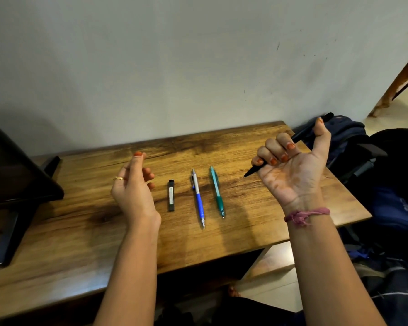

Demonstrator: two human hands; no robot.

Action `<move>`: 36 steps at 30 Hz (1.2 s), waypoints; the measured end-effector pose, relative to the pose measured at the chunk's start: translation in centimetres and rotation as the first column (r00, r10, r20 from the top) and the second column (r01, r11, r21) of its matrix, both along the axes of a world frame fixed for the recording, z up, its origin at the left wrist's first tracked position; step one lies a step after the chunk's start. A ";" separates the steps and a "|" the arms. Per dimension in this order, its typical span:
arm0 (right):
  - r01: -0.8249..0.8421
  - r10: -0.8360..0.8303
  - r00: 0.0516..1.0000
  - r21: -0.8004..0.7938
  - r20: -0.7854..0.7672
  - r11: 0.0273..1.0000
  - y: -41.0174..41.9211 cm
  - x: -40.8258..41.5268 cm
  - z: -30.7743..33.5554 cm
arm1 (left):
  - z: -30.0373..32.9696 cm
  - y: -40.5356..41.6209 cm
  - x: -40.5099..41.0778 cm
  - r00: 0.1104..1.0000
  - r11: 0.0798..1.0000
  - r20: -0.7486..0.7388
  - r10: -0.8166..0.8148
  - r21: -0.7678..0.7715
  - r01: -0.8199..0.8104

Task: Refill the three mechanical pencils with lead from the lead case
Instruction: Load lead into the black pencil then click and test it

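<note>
Above the tabletop point(257, 208) our right hand point(292, 165) grips the black pencil point(299, 137); left hand point(133, 184), loosely open, should uncap it.

Open table along the near edge, clutter at the sides

Bare wood lies between the lead case point(171, 196), blue pencil point(198, 198) and teal pencil point(217, 192); a black stand point(14, 222) blocks the table's point(68, 243) left edge, a backpack point(346, 137) its right.

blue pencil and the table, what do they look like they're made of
Blue pencil: likely plastic lower barrel, matte blue, with a metal-looking silver upper half, clip and tip that catch light. Table: wood or wood-look laminate, brown grain streaks with a slight sheen.
</note>
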State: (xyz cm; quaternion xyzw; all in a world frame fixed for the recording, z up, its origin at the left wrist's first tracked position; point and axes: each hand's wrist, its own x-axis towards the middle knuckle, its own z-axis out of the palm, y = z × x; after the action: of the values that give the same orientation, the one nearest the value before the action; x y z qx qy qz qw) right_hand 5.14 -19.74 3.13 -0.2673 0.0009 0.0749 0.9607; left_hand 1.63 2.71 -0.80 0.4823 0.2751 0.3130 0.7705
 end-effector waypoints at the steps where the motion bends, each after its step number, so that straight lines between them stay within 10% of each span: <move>1: -0.002 0.002 1.000 0.000 0.004 1.000 0.0 0.0 0.0 | 0.0 0.0 0.0 1.000 1.000 0.000 -0.002 0.001 0.002; 36: 0.067 -0.065 0.998 -0.207 0.016 0.976 0.3 -0.3 0.4 | 0.5 -0.6 -0.3 0.999 1.000 -0.036 -0.020 -0.008 0.020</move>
State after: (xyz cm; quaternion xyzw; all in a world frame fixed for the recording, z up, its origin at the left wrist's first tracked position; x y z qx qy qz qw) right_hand 4.82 -19.46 3.52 -0.3661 0.0130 0.0413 0.9296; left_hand 1.30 2.11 -0.28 0.4875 0.2854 0.2953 0.7705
